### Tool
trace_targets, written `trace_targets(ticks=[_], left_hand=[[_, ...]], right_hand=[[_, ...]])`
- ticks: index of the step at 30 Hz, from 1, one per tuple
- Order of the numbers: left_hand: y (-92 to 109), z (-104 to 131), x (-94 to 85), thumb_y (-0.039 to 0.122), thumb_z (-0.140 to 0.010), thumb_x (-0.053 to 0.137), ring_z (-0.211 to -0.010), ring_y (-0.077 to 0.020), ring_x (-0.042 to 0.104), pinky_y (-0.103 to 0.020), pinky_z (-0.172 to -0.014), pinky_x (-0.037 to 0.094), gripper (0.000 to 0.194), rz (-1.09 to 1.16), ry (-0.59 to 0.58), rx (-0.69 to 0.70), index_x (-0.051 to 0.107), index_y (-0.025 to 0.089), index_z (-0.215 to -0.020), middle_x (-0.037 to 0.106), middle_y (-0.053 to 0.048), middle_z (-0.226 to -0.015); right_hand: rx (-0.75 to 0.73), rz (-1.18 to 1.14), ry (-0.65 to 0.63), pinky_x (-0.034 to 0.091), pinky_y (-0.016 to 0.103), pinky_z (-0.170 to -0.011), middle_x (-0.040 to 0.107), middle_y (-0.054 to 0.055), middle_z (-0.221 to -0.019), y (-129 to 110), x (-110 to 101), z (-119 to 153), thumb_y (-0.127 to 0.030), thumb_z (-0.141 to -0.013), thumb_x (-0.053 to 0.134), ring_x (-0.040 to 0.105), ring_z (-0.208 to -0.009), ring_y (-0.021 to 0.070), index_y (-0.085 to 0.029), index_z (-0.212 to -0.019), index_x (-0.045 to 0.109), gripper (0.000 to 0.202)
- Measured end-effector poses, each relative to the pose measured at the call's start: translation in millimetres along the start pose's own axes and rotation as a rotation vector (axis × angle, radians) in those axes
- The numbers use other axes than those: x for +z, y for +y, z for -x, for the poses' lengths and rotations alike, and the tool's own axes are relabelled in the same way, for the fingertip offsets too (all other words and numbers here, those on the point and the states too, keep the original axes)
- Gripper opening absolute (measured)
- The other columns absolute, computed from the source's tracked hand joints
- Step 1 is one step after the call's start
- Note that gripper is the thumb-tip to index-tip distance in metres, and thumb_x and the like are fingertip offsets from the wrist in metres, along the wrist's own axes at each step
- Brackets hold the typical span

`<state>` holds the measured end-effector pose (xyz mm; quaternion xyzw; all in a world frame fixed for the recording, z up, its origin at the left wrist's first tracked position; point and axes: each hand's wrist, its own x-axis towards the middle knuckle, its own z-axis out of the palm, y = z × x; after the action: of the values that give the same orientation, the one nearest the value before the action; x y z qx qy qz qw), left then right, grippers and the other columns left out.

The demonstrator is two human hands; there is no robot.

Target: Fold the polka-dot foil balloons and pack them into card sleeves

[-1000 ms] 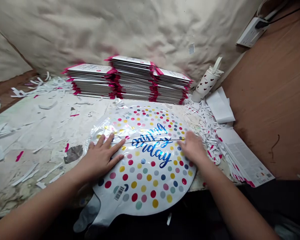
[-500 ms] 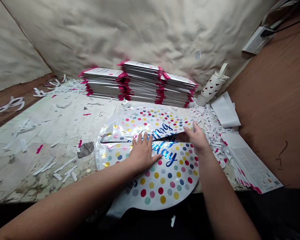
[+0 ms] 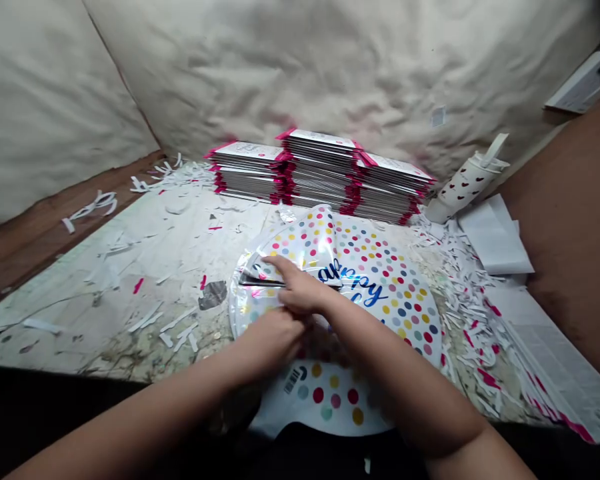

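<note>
Foil balloon [image 3: 380, 280] half-folded, right hand [image 3: 300, 290] pressing fold, left hand [image 3: 270, 337] pinching edge

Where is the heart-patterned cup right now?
In the head view the heart-patterned cup leans at the table's far right, just right of the card stacks and behind the paper scraps.

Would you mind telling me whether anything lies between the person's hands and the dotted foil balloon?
Nothing visible does. Both the left hand and the right hand rest directly on the foil balloon, at its folded-over left edge.
</note>
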<state>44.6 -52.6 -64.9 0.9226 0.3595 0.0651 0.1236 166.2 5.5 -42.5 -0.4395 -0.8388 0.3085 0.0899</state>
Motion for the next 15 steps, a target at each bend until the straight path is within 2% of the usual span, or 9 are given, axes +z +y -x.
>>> trace_targets(ticks=[2, 4, 7, 9, 11, 13, 15], left_hand=[[-27.8, 14.8, -18.5, 0.014, -0.082, 0.041, -0.093, -0.0224, 0.058, -0.036, -0.082, 0.045, 0.029, -0.141, 0.099, -0.024, 0.061, 0.016, -0.103, 0.064, -0.01, -0.102], [-58.0, 21.5, -36.3, 0.01, -0.081, 0.041, -0.098, -0.0263, 0.056, -0.042, -0.083, 0.043, 0.03, -0.344, 0.199, -0.037, 0.061, 0.013, -0.103, 0.063, -0.014, -0.105], [-85.6, 20.0, -59.2, 0.01, -0.081, 0.043, -0.078, -0.0253, 0.058, -0.04, -0.073, 0.043, 0.022, -0.56, 0.193, 0.0, 0.064, 0.014, -0.076, 0.065, -0.011, -0.077], [-83.2, 16.9, -69.2, 0.011, -0.082, 0.042, -0.071, -0.0236, 0.056, -0.038, -0.068, 0.042, 0.023, -0.643, 0.23, -0.008, 0.061, 0.016, -0.069, 0.061, -0.008, -0.069], [-68.6, 15.3, -70.9, 0.016, -0.085, 0.041, -0.071, -0.0233, 0.054, -0.038, -0.067, 0.041, 0.024, -0.651, 0.284, -0.035, 0.061, 0.017, -0.07, 0.061, -0.007, -0.072], [-53.3, 15.1, -62.5, 0.021, -0.088, 0.038, -0.071, -0.0219, 0.054, -0.036, -0.068, 0.042, 0.03, -0.566, 0.237, -0.003, 0.062, 0.017, -0.07, 0.061, -0.007, -0.073], [-47.7, 15.0, -46.9, 0.031, -0.09, 0.036, -0.085, -0.0233, 0.057, -0.035, -0.077, 0.043, 0.034, -0.45, 0.134, 0.035, 0.065, 0.015, -0.084, 0.064, -0.011, -0.088]], right_hand=[[0.003, 0.041, 0.08, 0.034, 0.034, -0.101, 0.035, 0.012, -0.14, 12.6, -0.1, 5.7, -0.012, -0.071, 0.047, 0.038, -0.126, 0.0194, -0.014, -0.136, 0.029, 0.068], [0.017, 0.095, 0.099, 0.035, 0.033, -0.101, 0.043, 0.014, -0.134, 14.8, 3.1, 6.0, -0.015, -0.072, 0.05, 0.04, -0.123, 0.0204, -0.012, -0.129, 0.038, 0.057], [0.074, 0.191, 0.165, 0.04, 0.038, -0.093, 0.053, 0.016, -0.121, 3.6, 12.2, -2.4, -0.026, -0.078, 0.051, 0.048, -0.115, 0.026, -0.011, -0.118, 0.047, 0.043], [0.142, 0.246, 0.21, 0.044, 0.04, -0.084, 0.058, 0.019, -0.109, -6.5, 19.2, -11.2, -0.03, -0.082, 0.047, 0.055, -0.103, 0.0287, -0.008, -0.113, 0.049, 0.038], [0.187, 0.288, 0.231, 0.046, 0.038, -0.077, 0.061, 0.019, -0.101, -13.6, 25.2, -19.8, -0.024, -0.084, 0.043, 0.059, -0.095, 0.0278, -0.007, -0.107, 0.052, 0.03], [0.197, 0.312, 0.236, 0.046, 0.034, -0.074, 0.064, 0.017, -0.096, -15.3, 26.5, -25.5, -0.017, -0.084, 0.041, 0.061, -0.09, 0.0248, -0.01, -0.099, 0.057, 0.023], [0.203, 0.323, 0.253, 0.046, 0.031, -0.072, 0.066, 0.013, -0.09, -10.6, 16.9, -24.7, -0.015, -0.082, 0.044, 0.063, -0.084, 0.0222, -0.014, -0.092, 0.06, 0.019]])
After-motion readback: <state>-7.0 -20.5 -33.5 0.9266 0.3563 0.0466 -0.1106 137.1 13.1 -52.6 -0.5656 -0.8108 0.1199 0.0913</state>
